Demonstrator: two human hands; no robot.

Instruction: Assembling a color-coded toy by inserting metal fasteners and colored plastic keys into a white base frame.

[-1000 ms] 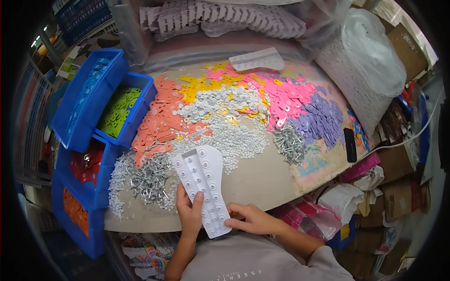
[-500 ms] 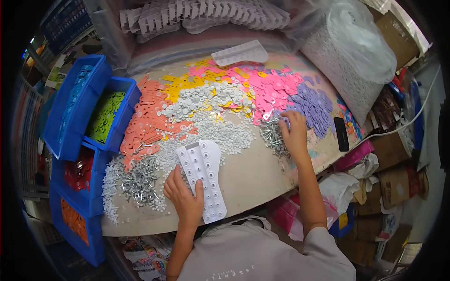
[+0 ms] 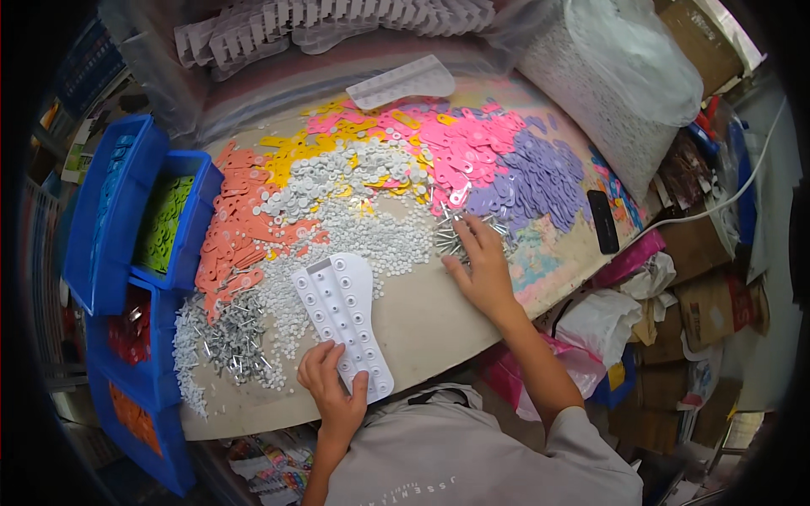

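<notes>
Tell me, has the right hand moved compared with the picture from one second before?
Yes. The right hand left the near end of the white tray and reached out to the right, onto the pile of metal pins beside the purple pieces.

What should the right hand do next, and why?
Probably close its fingers on a few metal pins and lift them. The right hand lies flat on that pile, empty as far as shows, while the left hand steadies the white holed tray.
</notes>
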